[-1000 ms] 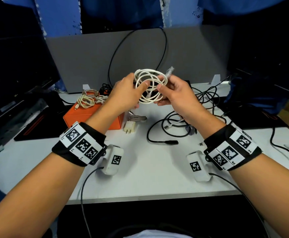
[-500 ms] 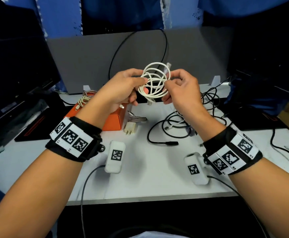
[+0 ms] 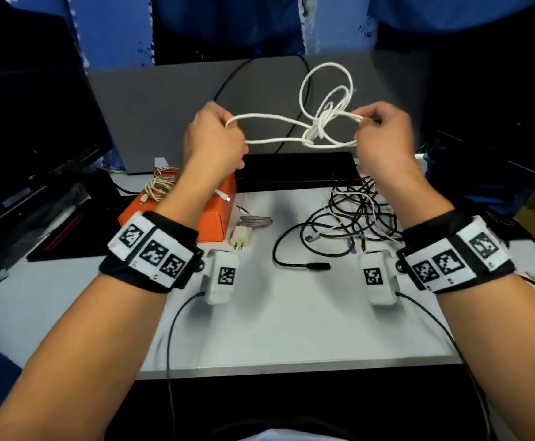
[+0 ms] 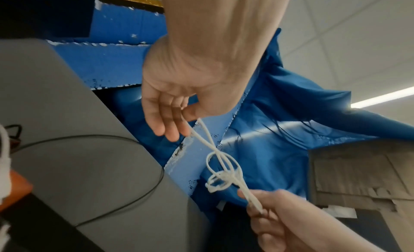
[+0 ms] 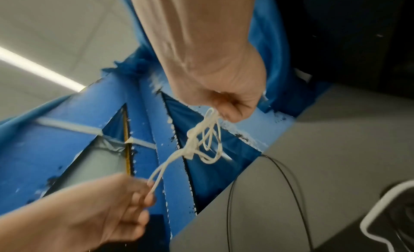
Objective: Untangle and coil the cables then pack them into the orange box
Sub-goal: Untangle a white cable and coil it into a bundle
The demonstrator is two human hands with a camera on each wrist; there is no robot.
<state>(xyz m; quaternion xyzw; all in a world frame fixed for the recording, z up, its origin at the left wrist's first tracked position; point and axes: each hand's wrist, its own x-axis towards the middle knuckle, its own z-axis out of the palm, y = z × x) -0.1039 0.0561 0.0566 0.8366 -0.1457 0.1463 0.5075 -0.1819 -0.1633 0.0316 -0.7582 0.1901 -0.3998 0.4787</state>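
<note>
A white cable (image 3: 279,128) is stretched in the air between both hands, with a knotted bunch of loops (image 3: 323,122) near the right side. My left hand (image 3: 218,135) pinches the doubled left end (image 4: 197,130). My right hand (image 3: 380,128) pinches the loops at the right (image 5: 212,114). The orange box (image 3: 218,218) sits on the white table (image 3: 291,313) below my left forearm, with a beige coiled cable (image 3: 158,186) on its far end. A tangle of black cables (image 3: 352,214) lies on the table under my right hand.
A small beige plug (image 3: 241,240) and a grey cable (image 3: 253,220) lie right of the box. A grey panel (image 3: 164,100) stands at the back with a thin black cable (image 3: 228,81) across it. Dark monitors (image 3: 21,138) flank both sides.
The hands have risen and pulled apart sideways. The compact white coil has been drawn out into a long doubled strand with a knot of loops at the right.
</note>
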